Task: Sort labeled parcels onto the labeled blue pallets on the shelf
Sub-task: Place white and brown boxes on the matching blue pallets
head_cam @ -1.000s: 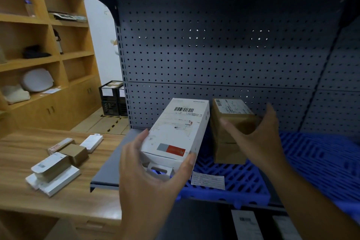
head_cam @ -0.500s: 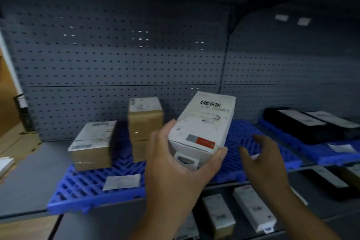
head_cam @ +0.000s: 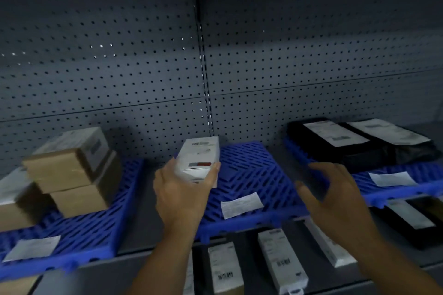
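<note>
Since half a second ago the white parcel box (head_cam: 199, 163) has been carried forward and down, from chest height in front of the shelf to low over the rear left part of the middle blue pallet (head_cam: 251, 175); blur hides whether it touches the slats yet. It stands nearly upright, label side facing up and back. The left hand (head_cam: 182, 194) grips its lower end across the narrow width, thumb on the right edge, fingers wrapped round the left. One hand spanning it suggests a light, stiff carton; its smooth printed faces could slip, so a hold across the side edges near the bottom seems right. The right hand (head_cam: 335, 196) hovers beside it with fingers spread, holding nothing. A paper label (head_cam: 241, 205) lies on the pallet's front. Brown cardboard boxes (head_cam: 69, 170) are stacked on the left pallet (head_cam: 79, 230), and black parcels (head_cam: 359, 148) lie on the right pallet (head_cam: 407, 189).
</note>
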Motion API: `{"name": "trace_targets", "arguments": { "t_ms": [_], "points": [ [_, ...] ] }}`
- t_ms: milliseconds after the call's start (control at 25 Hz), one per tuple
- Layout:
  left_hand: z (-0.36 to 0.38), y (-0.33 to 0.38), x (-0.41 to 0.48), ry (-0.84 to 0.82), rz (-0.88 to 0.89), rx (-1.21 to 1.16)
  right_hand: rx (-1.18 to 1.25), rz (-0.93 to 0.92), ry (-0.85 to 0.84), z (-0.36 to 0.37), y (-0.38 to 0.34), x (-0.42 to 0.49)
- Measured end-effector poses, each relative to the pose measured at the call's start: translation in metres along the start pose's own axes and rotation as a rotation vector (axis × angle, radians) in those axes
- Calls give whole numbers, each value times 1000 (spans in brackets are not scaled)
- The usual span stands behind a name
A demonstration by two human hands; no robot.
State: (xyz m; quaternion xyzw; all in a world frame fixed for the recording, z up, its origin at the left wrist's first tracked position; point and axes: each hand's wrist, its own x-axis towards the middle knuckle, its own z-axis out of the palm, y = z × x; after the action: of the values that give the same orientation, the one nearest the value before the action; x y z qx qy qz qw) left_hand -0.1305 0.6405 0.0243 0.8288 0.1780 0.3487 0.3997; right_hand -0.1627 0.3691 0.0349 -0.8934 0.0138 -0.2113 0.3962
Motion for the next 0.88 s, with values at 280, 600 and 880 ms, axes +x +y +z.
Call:
{"name": "trace_targets", "arguments": {
  "t_ms": [280,600,880],
  "points": [
    [9,-3,-9,0,-93,216,81,-53,-43,3,27,19],
    [-8,-6,-20,-112,-118,92,120,-93,-40,11,26,9],
    [-69,-40,-96,67,252,-227,196,-98,72,11,32,-32]
  ]
}}
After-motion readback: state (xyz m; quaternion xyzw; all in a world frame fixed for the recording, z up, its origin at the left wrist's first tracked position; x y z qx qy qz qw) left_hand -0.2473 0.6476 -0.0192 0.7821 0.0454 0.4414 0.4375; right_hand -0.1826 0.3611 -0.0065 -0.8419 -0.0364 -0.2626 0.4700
